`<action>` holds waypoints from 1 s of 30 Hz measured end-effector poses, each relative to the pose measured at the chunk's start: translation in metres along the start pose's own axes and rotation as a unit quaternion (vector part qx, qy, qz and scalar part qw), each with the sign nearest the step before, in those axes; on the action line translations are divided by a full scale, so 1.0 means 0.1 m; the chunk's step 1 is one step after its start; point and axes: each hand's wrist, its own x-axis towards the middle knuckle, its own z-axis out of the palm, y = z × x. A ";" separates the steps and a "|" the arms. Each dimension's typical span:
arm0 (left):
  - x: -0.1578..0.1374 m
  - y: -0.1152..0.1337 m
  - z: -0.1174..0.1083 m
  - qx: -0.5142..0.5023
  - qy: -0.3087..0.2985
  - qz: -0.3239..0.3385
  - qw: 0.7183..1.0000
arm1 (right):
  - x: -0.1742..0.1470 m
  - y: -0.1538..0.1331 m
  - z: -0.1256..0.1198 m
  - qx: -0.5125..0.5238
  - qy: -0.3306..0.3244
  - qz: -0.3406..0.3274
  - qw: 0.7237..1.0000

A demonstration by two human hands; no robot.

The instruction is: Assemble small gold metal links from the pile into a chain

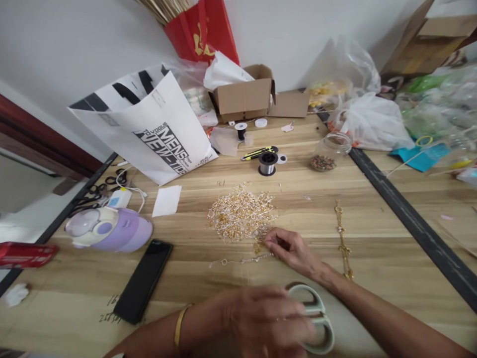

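My right hand (292,251) is in a pinch at the lower right edge of a pile of small gold and silver jewellery pieces (242,211). Whatever lies between its fingertips is too small to make out; a little gold cluster (257,247) is just beside them. Below the pile, a thin silver chain (242,261) stretches across the wood toward this hand. My left hand (270,320), smeared by motion, is at the bottom beside pale green scissor handles (326,318); I cannot tell whether it touches them. A gold chain with charms (342,238) lies to the right.
A black phone (143,281) and purple bottle (119,229) lie at left, near a white bag (156,129). Behind the pile are a wire spool (267,164), a yellow-black cutter (259,152) and a cardboard box (244,97). A bead jar (328,153) and plastic bags (372,122) stand right.
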 end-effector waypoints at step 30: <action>0.26 -1.17 -0.57 0.097 0.055 -0.240 0.964 | 0.01 -0.01 0.00 -0.013 -0.009 0.003 1.000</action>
